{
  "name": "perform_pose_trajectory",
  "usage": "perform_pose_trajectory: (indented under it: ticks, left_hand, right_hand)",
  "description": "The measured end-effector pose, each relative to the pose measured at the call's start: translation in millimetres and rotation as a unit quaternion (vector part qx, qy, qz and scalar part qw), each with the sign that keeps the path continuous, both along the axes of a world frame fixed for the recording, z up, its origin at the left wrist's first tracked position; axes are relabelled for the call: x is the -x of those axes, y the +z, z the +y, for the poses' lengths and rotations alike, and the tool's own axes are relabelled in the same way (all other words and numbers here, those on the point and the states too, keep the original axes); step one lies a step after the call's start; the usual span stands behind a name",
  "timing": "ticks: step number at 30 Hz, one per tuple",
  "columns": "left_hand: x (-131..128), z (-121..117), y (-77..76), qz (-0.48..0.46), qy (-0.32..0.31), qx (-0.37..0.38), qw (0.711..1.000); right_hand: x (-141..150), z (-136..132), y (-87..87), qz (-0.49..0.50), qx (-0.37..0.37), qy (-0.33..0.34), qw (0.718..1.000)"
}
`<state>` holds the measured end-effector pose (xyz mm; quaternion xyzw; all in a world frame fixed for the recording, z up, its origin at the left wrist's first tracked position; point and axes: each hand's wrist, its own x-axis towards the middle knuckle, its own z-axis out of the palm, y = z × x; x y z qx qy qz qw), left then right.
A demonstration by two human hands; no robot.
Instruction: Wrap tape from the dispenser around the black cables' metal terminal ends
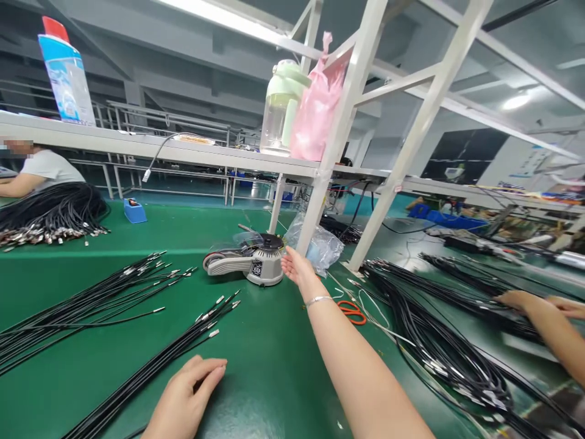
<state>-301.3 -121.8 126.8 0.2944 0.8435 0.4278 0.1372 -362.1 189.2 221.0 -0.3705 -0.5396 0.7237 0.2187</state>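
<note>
My left hand (185, 396) is low over the green table, thumb and forefinger pressed together; whatever may be between them is hidden. A short stretch of black cable shows beside its wrist. To its left lies a bundle of black cables (169, 344) with pale metal ends. My right hand (298, 269), a silver bangle on its wrist, reaches forward with fingers extended. Its fingertips are at the right side of a grey automatic tape dispenser (265, 268) with a black round top; contact is unclear. Behind this hand is a crumpled clear plastic bag (326, 244).
Orange-handled scissors (353, 312) lie right of my forearm. More black cables (91, 299) spread at left, and a coiled bundle (439, 341) lies at right. White frame posts (336, 140) rise from the table. Another person's hand (518, 300) works at far right.
</note>
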Motion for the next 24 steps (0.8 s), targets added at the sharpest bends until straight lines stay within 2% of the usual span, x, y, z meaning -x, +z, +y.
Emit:
perform_pose_trajectory:
  ticks: [3, 6, 11, 15, 17, 19, 24]
  left_hand:
    - [4, -1, 3.1, -0.014, 0.007, -0.014, 1.000]
    - [9, -5, 0.5, 0.001, 0.023, -0.010, 1.000]
    - [12, -12, -7.9, 0.000, 0.005, 0.000, 1.000]
    - [10, -12, -3.3, 0.027, 0.028, -0.055, 0.998]
    - [8, -12, 1.8, 0.039, 0.038, -0.082, 0.995]
    - [6, -12, 6.1, 0.042, 0.046, -0.106, 0.992]
    - [-1, -13, 8.8, 0.059, 0.063, -0.158, 0.984]
  right_hand:
    - [20, 1, 3.5, -0.009, 0.009, -0.015, 1.000]
    - [28, 0, 3.4, -0.010, 0.009, -0.024, 1.000]
    - [28, -3, 5.4, 0.004, -0.003, -0.041, 0.999]
    - [21, -16, 13.7, 0.033, -0.013, -0.048, 0.998]
    - [7, -33, 13.3, 0.054, -0.014, -0.033, 0.998]
    - [-18, -59, 5.5, 0.075, -0.010, 0.004, 0.997]
    - [-113, -150, -37.9, 0.096, 0.016, 0.138, 0.986]
